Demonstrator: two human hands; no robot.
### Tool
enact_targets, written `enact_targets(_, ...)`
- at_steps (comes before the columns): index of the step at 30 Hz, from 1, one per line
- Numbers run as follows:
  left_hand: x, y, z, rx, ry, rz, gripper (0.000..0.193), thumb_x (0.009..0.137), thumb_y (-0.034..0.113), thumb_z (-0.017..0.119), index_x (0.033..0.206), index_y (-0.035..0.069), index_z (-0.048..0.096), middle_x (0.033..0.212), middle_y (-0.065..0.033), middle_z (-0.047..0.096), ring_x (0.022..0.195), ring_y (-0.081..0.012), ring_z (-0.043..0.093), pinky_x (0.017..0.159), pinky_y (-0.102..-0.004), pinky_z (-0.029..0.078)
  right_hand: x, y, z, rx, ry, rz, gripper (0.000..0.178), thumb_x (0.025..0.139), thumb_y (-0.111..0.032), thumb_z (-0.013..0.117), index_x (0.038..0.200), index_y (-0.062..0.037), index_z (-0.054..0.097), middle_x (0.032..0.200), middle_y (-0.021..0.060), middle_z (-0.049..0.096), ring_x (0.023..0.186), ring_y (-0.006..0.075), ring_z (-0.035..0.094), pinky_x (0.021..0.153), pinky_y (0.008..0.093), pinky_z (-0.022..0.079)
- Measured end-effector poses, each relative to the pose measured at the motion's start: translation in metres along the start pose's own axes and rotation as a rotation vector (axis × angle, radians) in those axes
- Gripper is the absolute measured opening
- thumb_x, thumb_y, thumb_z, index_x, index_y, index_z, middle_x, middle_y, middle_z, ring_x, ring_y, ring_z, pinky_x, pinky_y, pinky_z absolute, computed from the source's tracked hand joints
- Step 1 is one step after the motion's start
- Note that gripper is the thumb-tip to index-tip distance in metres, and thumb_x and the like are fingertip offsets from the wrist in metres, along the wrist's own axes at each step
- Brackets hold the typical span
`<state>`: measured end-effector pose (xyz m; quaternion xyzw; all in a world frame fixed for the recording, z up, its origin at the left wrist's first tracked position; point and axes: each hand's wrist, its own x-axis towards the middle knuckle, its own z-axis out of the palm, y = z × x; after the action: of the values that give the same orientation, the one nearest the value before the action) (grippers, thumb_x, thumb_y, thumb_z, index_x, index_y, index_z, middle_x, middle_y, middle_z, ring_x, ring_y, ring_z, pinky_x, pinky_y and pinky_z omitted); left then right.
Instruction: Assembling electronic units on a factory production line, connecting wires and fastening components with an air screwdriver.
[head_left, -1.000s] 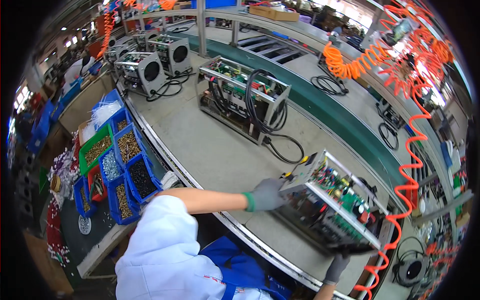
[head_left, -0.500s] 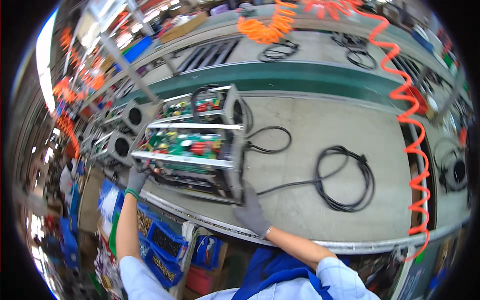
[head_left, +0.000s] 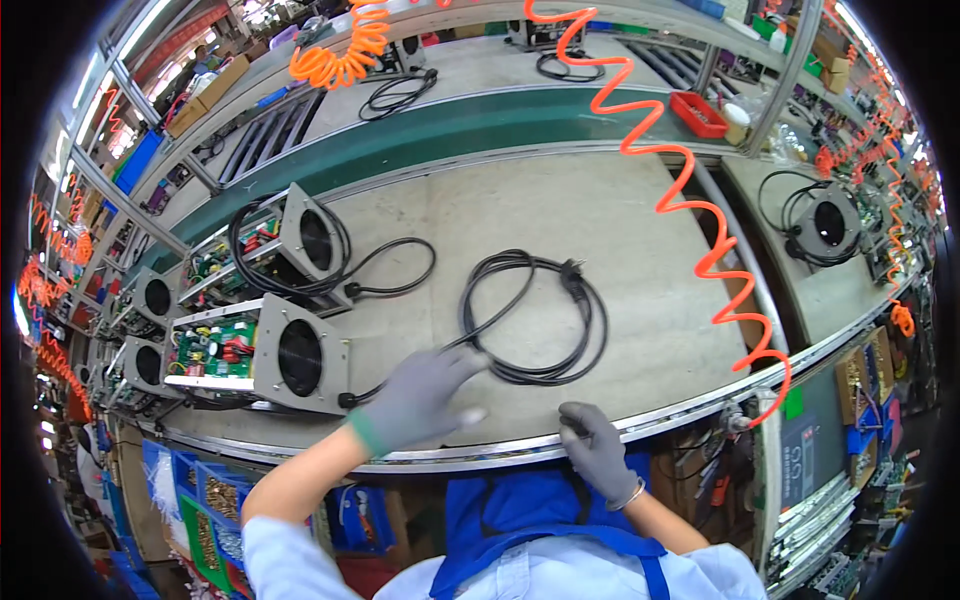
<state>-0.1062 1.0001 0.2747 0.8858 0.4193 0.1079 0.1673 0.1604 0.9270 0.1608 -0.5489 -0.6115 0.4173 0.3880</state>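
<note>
Two gloved hands in view, grey knit gloves on both. Four open metal chassis units with round fan openings counted to the left of the hands; nearest unit (head_left: pixel 255 352) just left of the left hand, green circuit board showing inside, second unit (head_left: pixel 280 250) beyond it with black cable looped over the top, two more further left near the rim. One loose coiled black power cord (head_left: pixel 535 315) on the grey bench surface (head_left: pixel 560 210), just ahead of both hands, plug end at the far side of the coil, tail running back toward the nearest unit. Left hand (head_left: pixel 418 397) extended forward over the bench, fingers spread and flat, slightly blurred, resting on or just above the cord's tail; grip on nothing visible. Right hand (head_left: pixel 597 450) at the near bench rail (head_left: pixel 690 405), fingers curled downward over the edge; whether anything pinched, cannot tell. One orange spiral air hose (head_left: pixel 700 210) hanging right of the right hand.
</note>
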Motion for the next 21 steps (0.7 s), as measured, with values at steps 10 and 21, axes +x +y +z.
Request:
enact_targets(10, 0.129, -0.002, 0.089, 0.107, -0.147, 0.251, 0.051, 0.067, 0.007, 0.060, 0.118, 0.006, 0.054, 0.088, -0.0213, 0.064, 0.083, -0.0366, 0.064, 0.066, -0.0436, 0.051, -0.087, 0.035, -0.039, 0.183, 0.270, 0.196, 0.027, 0.085, 0.002, 0.053, 0.112, 0.0047, 0.058, 0.104, 0.0113, 0.061, 0.096, 0.0184, 0.059, 0.087, 0.0292, 0.047)
enact_targets(21, -0.019, -0.205, -0.240, -1.000, 1.119, -0.531, 0.023, 0.087, 0.025, 0.050, 0.103, 0.010, 0.057, 0.085, -0.0032, 0.057, 0.070, -0.0216, 0.059, 0.075, -0.0402, 0.053, -0.051, 0.000, -0.045, 0.045, 0.199, -0.088, 0.026, 0.081, -0.002, 0.059, 0.107, 0.0020, 0.060, 0.101, 0.0138, 0.062, 0.084, 0.0190, 0.063, 0.074, 0.0287, 0.051)
